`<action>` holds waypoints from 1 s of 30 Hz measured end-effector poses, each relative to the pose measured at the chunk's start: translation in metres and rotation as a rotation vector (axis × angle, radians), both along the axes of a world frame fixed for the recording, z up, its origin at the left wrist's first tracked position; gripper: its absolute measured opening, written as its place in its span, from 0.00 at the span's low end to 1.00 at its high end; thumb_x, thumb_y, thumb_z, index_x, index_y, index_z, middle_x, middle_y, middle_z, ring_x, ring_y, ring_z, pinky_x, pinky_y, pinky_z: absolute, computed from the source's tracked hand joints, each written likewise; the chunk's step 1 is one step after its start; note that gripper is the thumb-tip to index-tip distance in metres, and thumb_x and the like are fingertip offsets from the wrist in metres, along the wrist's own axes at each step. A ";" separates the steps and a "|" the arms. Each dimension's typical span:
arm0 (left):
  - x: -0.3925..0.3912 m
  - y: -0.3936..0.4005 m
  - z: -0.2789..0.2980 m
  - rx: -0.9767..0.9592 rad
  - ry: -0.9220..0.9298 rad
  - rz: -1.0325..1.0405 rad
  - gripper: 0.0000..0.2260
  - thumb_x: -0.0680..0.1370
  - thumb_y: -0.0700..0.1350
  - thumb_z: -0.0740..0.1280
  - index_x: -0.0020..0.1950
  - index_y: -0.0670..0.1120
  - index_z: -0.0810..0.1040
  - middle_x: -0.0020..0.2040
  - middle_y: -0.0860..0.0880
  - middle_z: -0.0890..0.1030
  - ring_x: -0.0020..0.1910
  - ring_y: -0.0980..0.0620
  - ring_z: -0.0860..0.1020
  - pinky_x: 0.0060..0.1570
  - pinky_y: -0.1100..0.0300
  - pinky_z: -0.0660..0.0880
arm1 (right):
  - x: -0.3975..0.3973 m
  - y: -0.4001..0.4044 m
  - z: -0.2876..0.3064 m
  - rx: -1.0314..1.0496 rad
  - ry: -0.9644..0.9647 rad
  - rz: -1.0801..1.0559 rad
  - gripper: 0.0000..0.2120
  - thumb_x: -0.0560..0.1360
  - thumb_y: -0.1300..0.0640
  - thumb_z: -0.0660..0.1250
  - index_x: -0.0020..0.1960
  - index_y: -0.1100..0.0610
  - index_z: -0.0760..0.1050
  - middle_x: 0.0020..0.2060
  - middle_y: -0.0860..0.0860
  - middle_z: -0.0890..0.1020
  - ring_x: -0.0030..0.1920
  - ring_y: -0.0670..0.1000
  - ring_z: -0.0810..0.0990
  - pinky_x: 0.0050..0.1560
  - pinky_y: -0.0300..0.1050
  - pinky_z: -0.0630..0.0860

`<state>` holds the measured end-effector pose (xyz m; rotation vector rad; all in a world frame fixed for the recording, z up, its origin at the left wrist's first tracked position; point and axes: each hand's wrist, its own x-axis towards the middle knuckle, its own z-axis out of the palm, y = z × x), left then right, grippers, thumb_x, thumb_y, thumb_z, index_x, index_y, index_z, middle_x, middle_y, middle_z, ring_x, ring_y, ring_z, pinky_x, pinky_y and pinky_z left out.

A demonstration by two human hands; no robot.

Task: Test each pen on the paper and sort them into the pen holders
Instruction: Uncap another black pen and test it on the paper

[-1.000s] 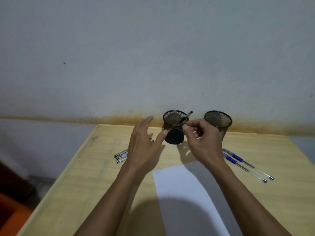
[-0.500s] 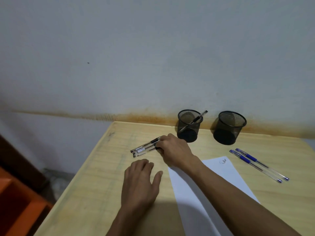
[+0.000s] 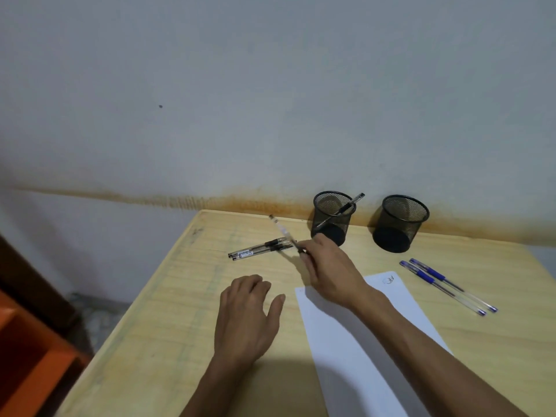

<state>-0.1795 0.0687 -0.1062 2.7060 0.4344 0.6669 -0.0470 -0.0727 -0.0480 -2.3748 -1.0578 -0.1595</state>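
My right hand (image 3: 329, 270) pinches a black-capped clear pen (image 3: 282, 233) by one end, its other end raised toward the far left. Two more black pens (image 3: 255, 250) lie side by side on the wooden table (image 3: 186, 311) just left of that hand. My left hand (image 3: 246, 319) rests flat on the table, fingers relaxed. A white paper (image 3: 361, 341) with a small scribble near its far corner lies under my right forearm. The left mesh holder (image 3: 332, 218) has one black pen in it. I see no pen in the right mesh holder (image 3: 400, 222).
Two blue pens (image 3: 445, 284) lie to the right of the paper. The table backs onto a grey wall with a rusty stain. An orange piece of furniture (image 3: 27, 356) stands on the floor at the left.
My right hand left one black pen in the left holder, reached to the black pens on the table and lifted one. My left hand came down flat onto the table.
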 end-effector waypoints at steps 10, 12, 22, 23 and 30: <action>-0.009 -0.074 0.042 -0.179 -0.227 -0.293 0.14 0.79 0.53 0.66 0.63 0.55 0.78 0.57 0.61 0.79 0.56 0.63 0.72 0.59 0.64 0.67 | -0.073 -0.086 0.021 0.736 0.752 -0.411 0.01 0.76 0.60 0.73 0.47 0.57 0.84 0.36 0.52 0.87 0.37 0.49 0.84 0.35 0.38 0.77; -0.009 -0.084 0.042 -0.130 -0.241 -0.327 0.12 0.79 0.53 0.63 0.60 0.53 0.80 0.54 0.57 0.82 0.54 0.60 0.74 0.57 0.61 0.68 | -0.082 -0.093 0.018 0.781 0.770 -0.400 0.04 0.77 0.57 0.73 0.44 0.57 0.84 0.34 0.53 0.87 0.35 0.50 0.83 0.35 0.40 0.77; -0.027 -0.083 0.051 -0.229 -0.273 -0.226 0.05 0.74 0.41 0.68 0.45 0.48 0.83 0.39 0.55 0.82 0.39 0.57 0.76 0.41 0.61 0.72 | -0.061 -0.122 0.014 1.110 0.761 -0.443 0.13 0.82 0.56 0.67 0.42 0.64 0.80 0.28 0.52 0.79 0.30 0.51 0.73 0.34 0.46 0.72; -0.033 -0.075 0.053 -0.279 -0.259 -0.168 0.06 0.74 0.43 0.67 0.44 0.49 0.84 0.38 0.55 0.82 0.38 0.57 0.77 0.41 0.59 0.72 | -0.050 -0.133 0.018 1.170 0.750 -0.457 0.12 0.82 0.57 0.66 0.42 0.63 0.79 0.28 0.52 0.78 0.30 0.51 0.72 0.34 0.45 0.71; -0.003 -0.026 0.058 -0.375 -0.102 0.033 0.04 0.75 0.44 0.70 0.41 0.49 0.83 0.35 0.53 0.83 0.36 0.53 0.79 0.40 0.55 0.76 | -0.039 -0.125 0.015 1.039 0.733 -0.396 0.13 0.82 0.56 0.66 0.43 0.63 0.80 0.30 0.53 0.80 0.33 0.51 0.77 0.34 0.44 0.74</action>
